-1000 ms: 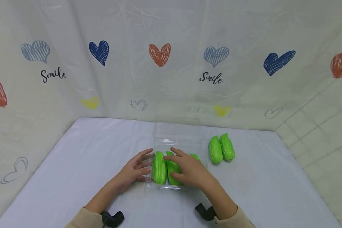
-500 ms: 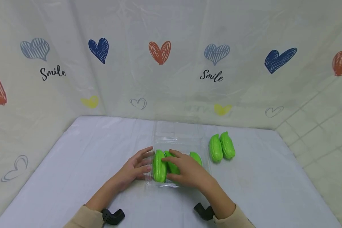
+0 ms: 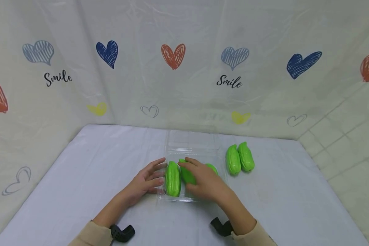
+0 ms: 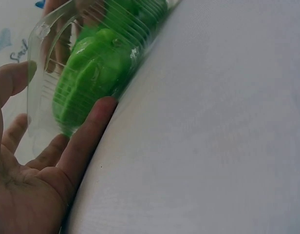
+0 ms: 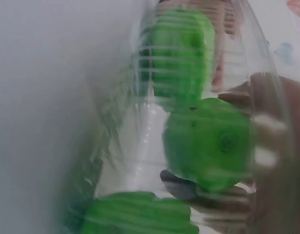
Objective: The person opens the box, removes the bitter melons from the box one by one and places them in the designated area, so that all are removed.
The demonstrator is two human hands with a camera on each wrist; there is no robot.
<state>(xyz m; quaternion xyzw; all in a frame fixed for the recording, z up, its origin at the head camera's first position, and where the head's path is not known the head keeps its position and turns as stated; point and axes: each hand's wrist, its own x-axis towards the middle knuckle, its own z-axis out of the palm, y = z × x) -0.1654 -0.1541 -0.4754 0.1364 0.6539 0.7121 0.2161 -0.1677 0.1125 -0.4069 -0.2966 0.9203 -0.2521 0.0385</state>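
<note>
Found left hand (image 3: 143, 183) resting against left side of clear container (image 3: 184, 200), fingers apart. Found right hand (image 3: 207, 181) inside, fingers clamped around middle vegetable (image 3: 188, 176), green. Recorded in container: left vegetable (image 3: 173, 179) near left wall; right vegetable (image 3: 213, 167), partly hidden behind right hand. Observed on white-covered counter (image 3: 283, 194), right of container: loose pair (image 3: 233, 160) of green vegetables, side by side.

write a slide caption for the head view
Right hand gripping a green vegetable in a clear container, left hand at its side.
</note>
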